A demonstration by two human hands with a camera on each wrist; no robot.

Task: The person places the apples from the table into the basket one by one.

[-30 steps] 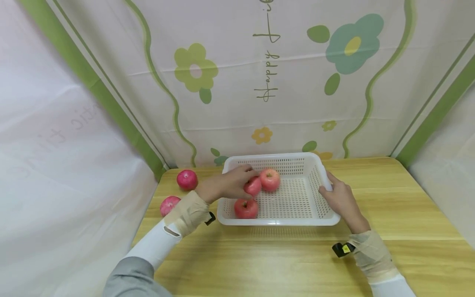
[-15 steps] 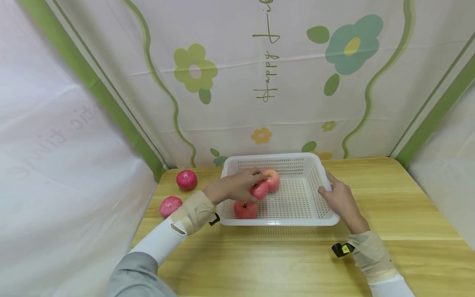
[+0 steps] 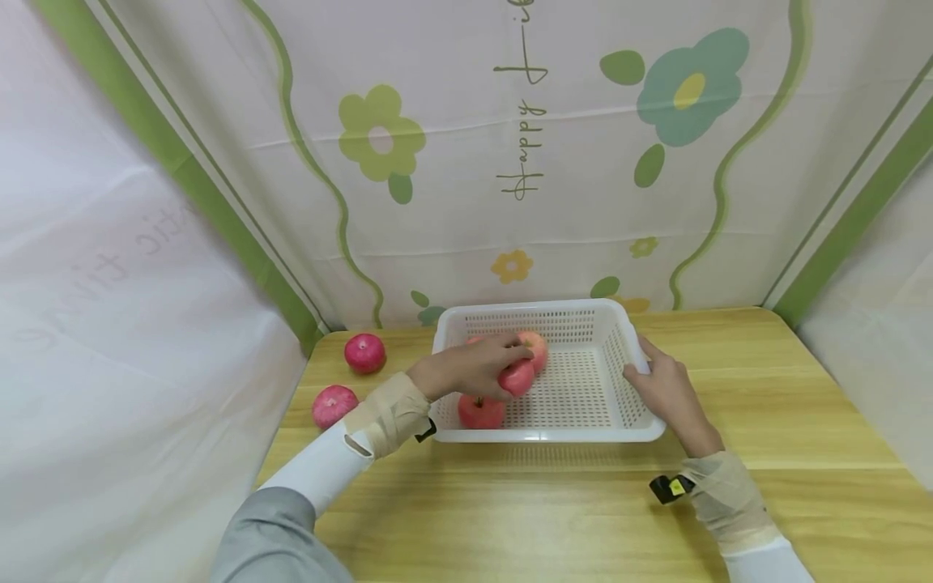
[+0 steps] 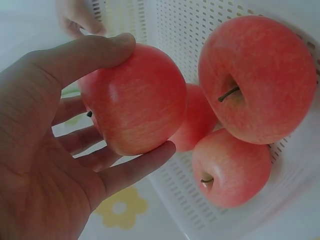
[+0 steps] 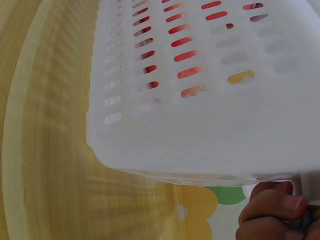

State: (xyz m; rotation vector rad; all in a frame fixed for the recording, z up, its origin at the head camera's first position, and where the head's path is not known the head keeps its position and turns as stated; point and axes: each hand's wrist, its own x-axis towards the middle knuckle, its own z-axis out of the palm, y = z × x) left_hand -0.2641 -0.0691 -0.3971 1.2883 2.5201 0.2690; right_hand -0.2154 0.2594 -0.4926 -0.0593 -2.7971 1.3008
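A white perforated plastic basket (image 3: 539, 436) stands on the wooden table, with several red apples in or over it. My left hand (image 3: 474, 368) holds one apple (image 3: 517, 378) above the basket floor, thumb on one side and fingers curled round the other, as the held apple (image 4: 137, 100) in the left wrist view shows. Nearby are a front apple (image 3: 481, 413), a back apple (image 3: 535, 348) and another partly hidden behind my hand. My right hand (image 3: 666, 393) grips the basket's right rim; in the right wrist view its curled fingers (image 5: 272, 205) show under the rim.
Two deep-pink round fruits, like apples, lie on the table left of the basket: a far one (image 3: 365, 353) and a near one (image 3: 334, 405). A flower-print cloth (image 3: 437, 227) hangs behind the table. Bare wood (image 3: 539, 518) lies in front of the basket.
My left hand has moved a little to the right with the apple in its grip. An apple behind that hand has come partly into sight. The right hand and basket stay put.
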